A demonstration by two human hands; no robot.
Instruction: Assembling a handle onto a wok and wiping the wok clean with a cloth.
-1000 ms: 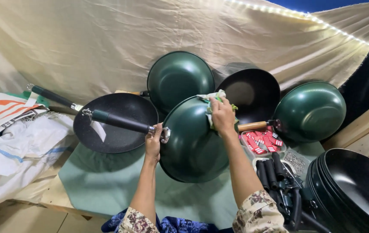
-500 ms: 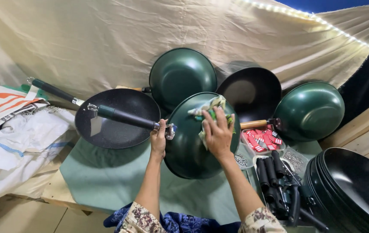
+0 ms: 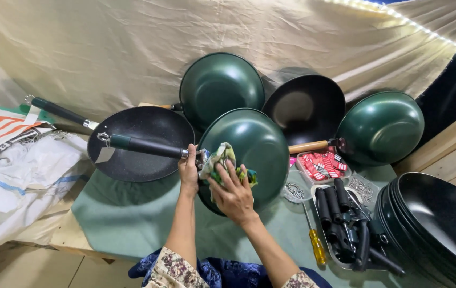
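A dark green wok [image 3: 257, 146] is tilted up on edge over the table, its rounded underside facing me. My left hand [image 3: 188, 170] grips it where the dark green handle [image 3: 145, 145] joins the bowl. The handle points left and ends in a metal hanging ring. My right hand [image 3: 233, 193] presses a crumpled green patterned cloth [image 3: 220, 159] against the lower left of the wok's underside.
Three more woks [image 3: 220, 85] lean against the beige cloth backdrop. A black frying pan [image 3: 142, 141] lies left. A tray of black handles [image 3: 340, 218], a yellow screwdriver [image 3: 317, 244] and red packets [image 3: 321, 166] sit right. Stacked black pans [image 3: 441, 224] fill the far right, white sacks [image 3: 14, 176] the left.
My right hand has slid the cloth down from the wok's upper right to its lower left. The wok and left hand have barely shifted.
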